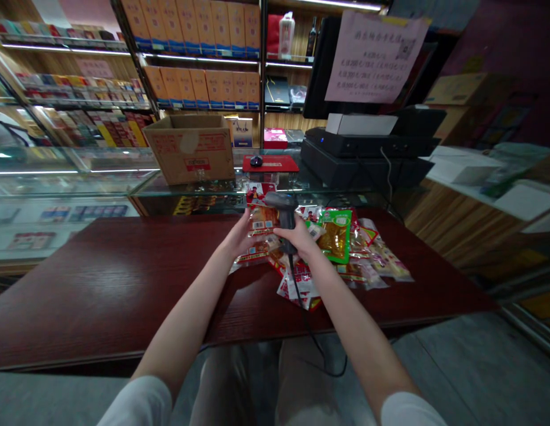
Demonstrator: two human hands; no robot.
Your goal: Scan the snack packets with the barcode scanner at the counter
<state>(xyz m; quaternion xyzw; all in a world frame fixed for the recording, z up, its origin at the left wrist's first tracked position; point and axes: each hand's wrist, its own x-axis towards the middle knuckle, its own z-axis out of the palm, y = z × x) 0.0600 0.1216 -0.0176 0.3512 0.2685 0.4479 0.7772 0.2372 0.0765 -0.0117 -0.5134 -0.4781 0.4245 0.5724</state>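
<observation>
Within the right hand — a dark, pistol-shaped, corded scanner.

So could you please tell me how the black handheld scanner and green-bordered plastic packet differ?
The scanner is gripped in the right hand; the green-bordered packet lies among other packets. The scanner trails a cord; the packet has none. The scanner is plain black; the packet shows golden-brown contents. Both are above the dark red wooden table.
</observation>
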